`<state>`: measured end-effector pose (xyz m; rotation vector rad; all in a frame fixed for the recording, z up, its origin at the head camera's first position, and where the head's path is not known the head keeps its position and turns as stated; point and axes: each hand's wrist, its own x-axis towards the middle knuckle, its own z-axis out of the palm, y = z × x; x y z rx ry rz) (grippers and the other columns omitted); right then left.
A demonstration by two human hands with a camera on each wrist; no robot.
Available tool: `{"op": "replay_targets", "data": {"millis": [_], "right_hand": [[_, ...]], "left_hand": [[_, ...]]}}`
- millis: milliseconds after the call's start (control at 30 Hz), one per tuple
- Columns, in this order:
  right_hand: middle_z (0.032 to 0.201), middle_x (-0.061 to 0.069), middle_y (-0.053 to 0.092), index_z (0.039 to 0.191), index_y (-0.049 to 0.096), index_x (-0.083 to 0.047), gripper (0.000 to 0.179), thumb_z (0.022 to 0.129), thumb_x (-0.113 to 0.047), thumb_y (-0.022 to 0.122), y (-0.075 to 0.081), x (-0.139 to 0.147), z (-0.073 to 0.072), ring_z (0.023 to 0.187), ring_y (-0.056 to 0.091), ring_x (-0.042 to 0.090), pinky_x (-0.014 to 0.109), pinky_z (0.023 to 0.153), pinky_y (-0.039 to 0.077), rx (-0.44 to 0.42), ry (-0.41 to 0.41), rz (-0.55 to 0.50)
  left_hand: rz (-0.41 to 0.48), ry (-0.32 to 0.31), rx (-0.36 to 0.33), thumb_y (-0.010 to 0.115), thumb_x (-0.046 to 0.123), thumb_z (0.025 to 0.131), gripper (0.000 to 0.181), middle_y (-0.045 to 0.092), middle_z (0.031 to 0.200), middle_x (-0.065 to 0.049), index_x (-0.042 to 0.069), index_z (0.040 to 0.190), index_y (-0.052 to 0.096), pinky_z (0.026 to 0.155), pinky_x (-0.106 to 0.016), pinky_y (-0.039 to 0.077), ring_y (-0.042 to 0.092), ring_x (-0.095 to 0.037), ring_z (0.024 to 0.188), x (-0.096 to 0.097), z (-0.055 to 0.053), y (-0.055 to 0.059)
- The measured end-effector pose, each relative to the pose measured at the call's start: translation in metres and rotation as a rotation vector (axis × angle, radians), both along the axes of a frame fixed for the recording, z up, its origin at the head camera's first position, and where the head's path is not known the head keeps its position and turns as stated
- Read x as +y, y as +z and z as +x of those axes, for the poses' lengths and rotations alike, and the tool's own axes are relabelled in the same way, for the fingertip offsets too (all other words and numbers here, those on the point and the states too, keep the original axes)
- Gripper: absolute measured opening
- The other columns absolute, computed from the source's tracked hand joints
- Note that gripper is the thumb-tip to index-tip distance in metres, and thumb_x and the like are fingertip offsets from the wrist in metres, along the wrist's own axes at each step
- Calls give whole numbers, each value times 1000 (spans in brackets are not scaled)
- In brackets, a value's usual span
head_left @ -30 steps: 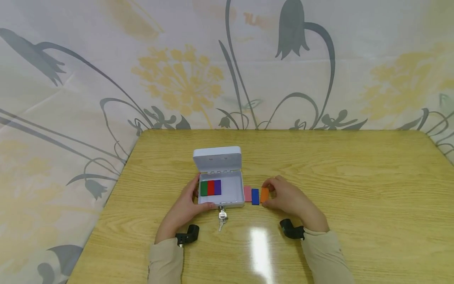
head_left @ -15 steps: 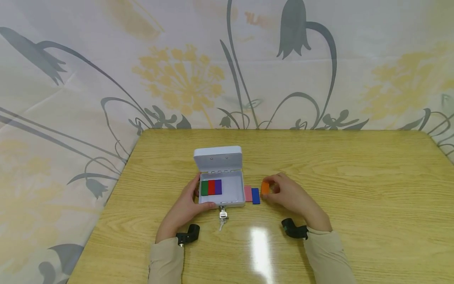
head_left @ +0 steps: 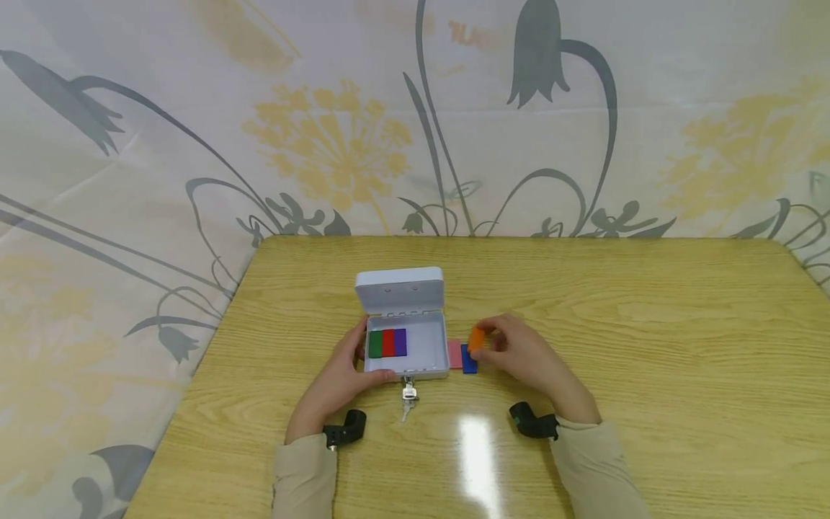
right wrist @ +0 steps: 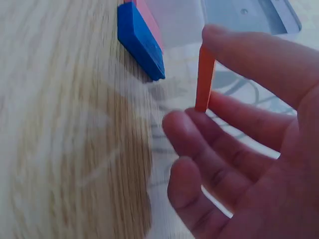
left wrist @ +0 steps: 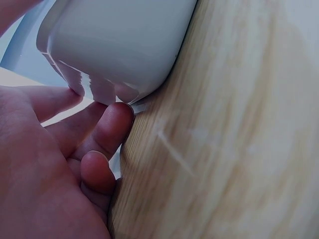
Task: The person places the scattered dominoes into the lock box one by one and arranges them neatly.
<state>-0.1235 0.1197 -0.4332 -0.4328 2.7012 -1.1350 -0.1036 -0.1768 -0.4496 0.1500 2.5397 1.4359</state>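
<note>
Ideally, the open white box (head_left: 426, 344) stays braced by the left hand (head_left: 340, 376) gripping its near left corner, while the right hand (head_left: 525, 359), pinching the orange block (head_left: 476, 337) narrowly between thumb and fingers, keeps it clear of the blue block (head_left: 470, 366) it overlaps in the head view. Since the earlier frame, the orange block has shifted left.
</note>
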Motion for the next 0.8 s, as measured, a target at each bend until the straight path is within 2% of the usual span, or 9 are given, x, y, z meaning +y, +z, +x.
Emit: {"op": "replay_targets", "data": {"millis": [267, 500, 633, 800], "right_hand": [[100, -2, 55, 113, 57, -12, 49, 75, -41, 68, 2, -14, 1, 82, 52, 12, 31, 70, 41, 28, 1, -79], [98, -2, 53, 113, 56, -12, 47, 74, -33, 72, 3, -31, 5, 77, 53, 11, 28, 61, 43, 64, 20, -171], [101, -3, 51, 114, 55, -12, 46, 76, -34, 70, 1, -39, 6, 79, 53, 9, 25, 62, 44, 100, 46, -181], [101, -6, 51, 113, 56, -13, 44, 77, -34, 69, 0, -44, 7, 79, 52, 7, 25, 66, 43, 144, 40, -151]], "left_hand": [[9, 13, -9, 78, 41, 65, 98, 41, 114, 3, 37, 141, 16, 78, -35, 34, 39, -19, 96, -1, 0, -1], [9, 6, 7, 78, 42, 64, 98, 41, 114, 3, 36, 141, 17, 78, -35, 34, 39, -18, 95, -3, -1, -4], [10, 1, 12, 77, 42, 65, 96, 41, 114, 4, 39, 140, 18, 80, -35, 34, 39, -18, 95, -3, -1, -5], [1, -3, 16, 77, 43, 65, 96, 40, 116, 4, 39, 140, 17, 82, -36, 33, 39, -18, 97, -2, -2, -4]]}}
